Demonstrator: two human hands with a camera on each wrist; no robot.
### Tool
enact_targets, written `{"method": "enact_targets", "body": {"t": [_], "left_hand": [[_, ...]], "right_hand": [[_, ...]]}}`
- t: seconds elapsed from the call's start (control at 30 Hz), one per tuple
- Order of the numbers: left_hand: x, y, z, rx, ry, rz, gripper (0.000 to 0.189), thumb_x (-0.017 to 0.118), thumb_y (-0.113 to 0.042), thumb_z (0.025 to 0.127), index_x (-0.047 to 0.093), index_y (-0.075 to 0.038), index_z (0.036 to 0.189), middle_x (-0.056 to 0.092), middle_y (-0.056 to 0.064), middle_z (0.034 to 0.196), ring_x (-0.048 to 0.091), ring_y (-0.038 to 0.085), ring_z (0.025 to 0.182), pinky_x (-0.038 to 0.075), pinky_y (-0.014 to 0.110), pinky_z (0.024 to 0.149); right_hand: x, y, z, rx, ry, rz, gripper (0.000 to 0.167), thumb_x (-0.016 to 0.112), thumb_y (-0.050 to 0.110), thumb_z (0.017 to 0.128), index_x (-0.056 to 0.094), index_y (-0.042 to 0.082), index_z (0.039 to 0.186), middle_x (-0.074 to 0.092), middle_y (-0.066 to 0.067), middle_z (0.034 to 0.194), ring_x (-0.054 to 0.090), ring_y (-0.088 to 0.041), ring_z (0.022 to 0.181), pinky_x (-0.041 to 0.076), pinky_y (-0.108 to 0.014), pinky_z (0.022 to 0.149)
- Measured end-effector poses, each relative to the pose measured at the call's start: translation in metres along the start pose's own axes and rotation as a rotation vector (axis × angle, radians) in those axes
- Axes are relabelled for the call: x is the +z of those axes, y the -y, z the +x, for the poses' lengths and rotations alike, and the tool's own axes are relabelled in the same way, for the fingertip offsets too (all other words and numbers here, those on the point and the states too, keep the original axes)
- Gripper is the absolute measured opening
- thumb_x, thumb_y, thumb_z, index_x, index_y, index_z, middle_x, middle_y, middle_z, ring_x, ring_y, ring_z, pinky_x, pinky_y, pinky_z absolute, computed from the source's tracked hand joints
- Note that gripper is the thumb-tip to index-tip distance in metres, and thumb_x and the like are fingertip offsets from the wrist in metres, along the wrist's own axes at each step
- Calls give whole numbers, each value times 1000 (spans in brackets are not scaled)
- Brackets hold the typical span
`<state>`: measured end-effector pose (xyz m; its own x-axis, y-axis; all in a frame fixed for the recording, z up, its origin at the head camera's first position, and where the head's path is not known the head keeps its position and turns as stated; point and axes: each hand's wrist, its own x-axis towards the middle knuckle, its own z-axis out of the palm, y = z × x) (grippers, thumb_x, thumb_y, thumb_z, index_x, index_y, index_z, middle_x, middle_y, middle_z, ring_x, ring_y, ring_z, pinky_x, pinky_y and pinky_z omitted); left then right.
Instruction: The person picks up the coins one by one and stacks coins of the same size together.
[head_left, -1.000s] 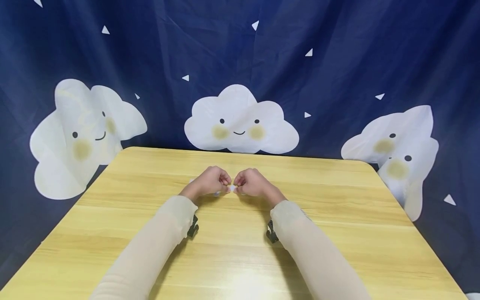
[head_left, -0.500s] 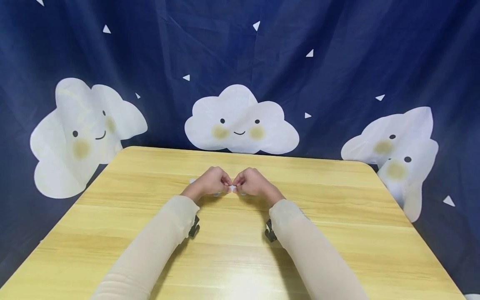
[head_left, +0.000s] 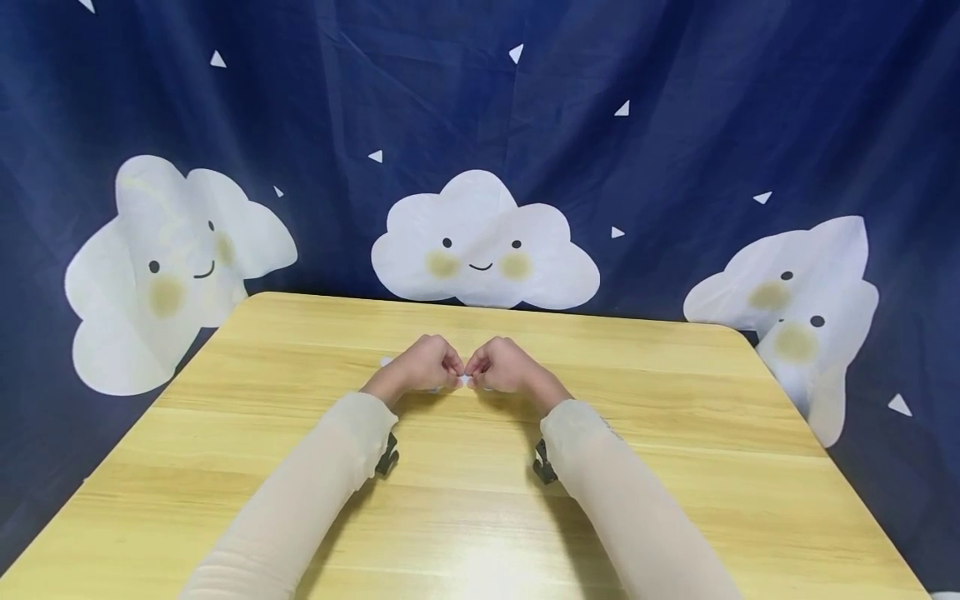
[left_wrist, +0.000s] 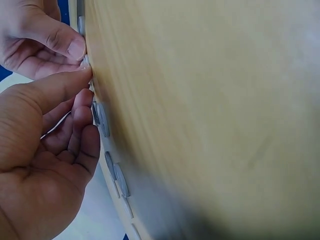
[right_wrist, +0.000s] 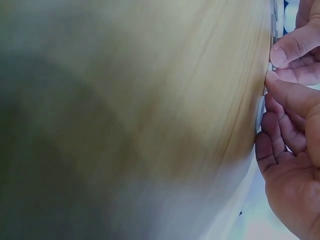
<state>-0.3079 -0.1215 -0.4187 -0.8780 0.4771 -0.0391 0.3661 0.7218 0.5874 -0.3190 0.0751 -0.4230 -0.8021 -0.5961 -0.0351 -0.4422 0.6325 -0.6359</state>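
My left hand and right hand meet fingertip to fingertip low over the far middle of the table. Between them, a small white piece is pinched by thumb and fingertips from both sides; most of it is hidden, and I cannot tell its kind. In the left wrist view, several flat, thin grey discs lie on the table past my left hand's curled fingers. The right wrist view shows a pale flat piece beside the curled fingers of my right hand.
The wood-grain table has rounded far corners. Another pale piece shows behind my left wrist. A dark blue curtain with white clouds hangs right behind the table's far edge. Black wrist mounts sit under both sleeves.
My fingertips have come slightly closer together around the small white piece, which shows less between them. Both arms stay almost in place; the whole view has shifted a little.
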Motion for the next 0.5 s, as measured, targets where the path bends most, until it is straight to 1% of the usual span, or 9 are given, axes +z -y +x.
{"method": "enact_targets", "body": {"t": [0.17, 0.3, 0.5], "left_hand": [[-1, -1, -3, 5, 5, -3, 4, 82, -7, 82, 79, -8, 86, 69, -5, 72, 58, 9, 69, 50, 24, 69], [0, -1, -5, 24, 10, -5, 5, 81, -6, 82, 79, -8, 85, 68, -5, 71, 57, 8, 68, 49, 23, 68], [1, 0, -9, 38, 30, 1, 6, 83, -8, 82, 79, -8, 86, 69, -6, 72, 59, 6, 70, 51, 23, 69]], "right_hand": [[-2, 1, -1, -45, 18, -12, 5, 79, 4, 86, 79, 6, 91, 74, 2, 80, 64, -7, 75, 54, -22, 71], [-3, 2, -3, -73, 33, -7, 7, 79, 4, 86, 79, 5, 92, 74, 1, 81, 64, -7, 76, 54, -23, 73], [-2, 2, -6, -81, 62, 23, 7, 80, 4, 86, 79, 6, 93, 75, 2, 81, 64, -7, 76, 54, -22, 73]]}}
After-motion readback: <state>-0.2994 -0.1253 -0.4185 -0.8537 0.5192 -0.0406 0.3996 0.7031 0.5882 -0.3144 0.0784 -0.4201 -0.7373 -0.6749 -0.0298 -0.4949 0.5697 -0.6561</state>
